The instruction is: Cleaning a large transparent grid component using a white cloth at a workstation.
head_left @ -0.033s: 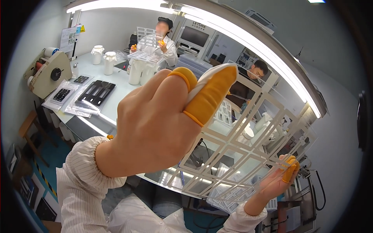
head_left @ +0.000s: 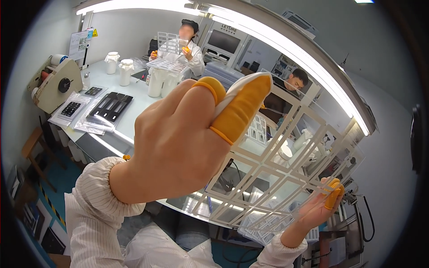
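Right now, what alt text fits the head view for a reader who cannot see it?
Two bare hands with orange finger cots hold up a white grid-shaped frame: the left hand at its near end, the right hand at its far corner. Behind, a person in white holds a similar frame at a workbench.

two hands (head_left: 178,143) (head_left: 319,205), one grid tray (head_left: 286,165), two jars (head_left: 111,62) (head_left: 126,71)

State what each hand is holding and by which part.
Both hands hold one thing: a white lattice frame, raised before the camera. The left hand pinches its upper left edge between orange-capped fingers; the right hand grips its lower right corner.
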